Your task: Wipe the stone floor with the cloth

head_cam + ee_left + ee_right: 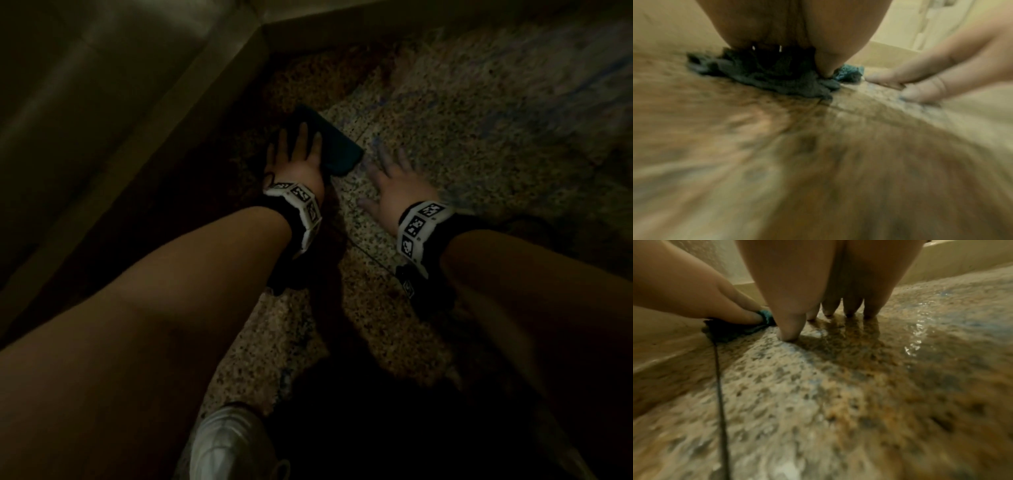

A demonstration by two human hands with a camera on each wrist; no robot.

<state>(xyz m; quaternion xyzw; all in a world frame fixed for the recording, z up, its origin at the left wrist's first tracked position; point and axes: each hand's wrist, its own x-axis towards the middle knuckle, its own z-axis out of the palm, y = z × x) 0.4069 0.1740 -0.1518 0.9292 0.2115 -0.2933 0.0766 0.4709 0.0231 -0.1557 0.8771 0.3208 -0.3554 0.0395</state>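
Observation:
A dark teal cloth [337, 150] lies on the speckled stone floor [462, 137] near the corner of the wall. My left hand [294, 156] presses flat on the cloth with straight fingers. In the left wrist view the cloth [777, 79] bunches under the palm, a brighter teal edge poking out at the right. My right hand [394, 178] rests spread on the bare floor just right of the cloth, holding nothing. The right wrist view shows its fingertips [789, 335] touching the wet, shiny stone [920, 337], with the cloth [729, 332] and the left hand [694, 301] at the left.
A beige skirting and wall [137, 144] run along the left and meet another wall [376, 24] in a corner behind the cloth. A tile joint [720, 394] crosses the floor. My white shoe [226, 442] stands at the bottom; the floor stretches to the right.

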